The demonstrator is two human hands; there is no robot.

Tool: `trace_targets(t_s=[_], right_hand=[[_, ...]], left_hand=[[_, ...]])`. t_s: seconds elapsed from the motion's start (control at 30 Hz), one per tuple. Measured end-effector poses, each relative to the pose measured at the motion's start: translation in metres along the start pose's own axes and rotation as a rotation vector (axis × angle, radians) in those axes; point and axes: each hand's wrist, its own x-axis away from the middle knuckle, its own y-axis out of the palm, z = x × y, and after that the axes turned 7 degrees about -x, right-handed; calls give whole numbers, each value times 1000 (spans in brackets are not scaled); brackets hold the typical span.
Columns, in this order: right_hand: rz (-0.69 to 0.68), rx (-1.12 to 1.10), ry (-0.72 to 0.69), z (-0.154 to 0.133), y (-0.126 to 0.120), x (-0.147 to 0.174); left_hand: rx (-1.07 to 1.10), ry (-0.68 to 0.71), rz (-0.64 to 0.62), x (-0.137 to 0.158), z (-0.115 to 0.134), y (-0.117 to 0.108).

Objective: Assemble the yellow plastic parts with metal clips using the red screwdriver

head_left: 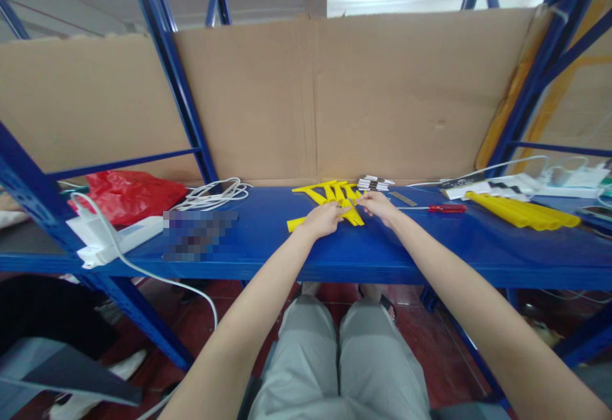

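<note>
My left hand (327, 217) is closed on a long yellow piece (296, 224), its end sticking out to the left of the fingers. My right hand (377, 206) is just to the right, with thumb and fingertips pinched together close to the yellow piece. What lies between those fingertips is too small to make out. Several more yellow pieces (337, 187) are spread side by side behind the hands. A screwdriver (447, 208) with a red handle lies right of my right hand, its shaft pointing left. Behind it is a flat grey strip (403, 199).
Black-and-white sticks (375, 183) are stacked by the cardboard wall (382, 101). Yellow tubes (521, 210) lie on the blue bench (268, 248) at right. A red plastic bag (129, 194), coiled white cable (210, 195) and white power strip (122, 241) sit at left.
</note>
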Motion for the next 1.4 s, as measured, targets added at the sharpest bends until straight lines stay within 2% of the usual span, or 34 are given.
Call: trace_targets(t_s=[0.17, 0.3, 0.5, 0.9, 1.4], right_hand=[[-164, 75, -10, 0, -5, 5], [-212, 112, -20, -3, -5, 9], [-218, 73, -25, -7, -5, 13], [-138, -10, 25, -11, -6, 13], [-121, -30, 59, -16, -6, 16]], left_hand=[[-6, -23, 20, 0, 0, 2], [-13, -32, 19, -1, 0, 3], [-19, -37, 28, 0, 0, 4], [-20, -75, 2, 2, 0, 0], [-20, -46, -14, 5, 0, -5]])
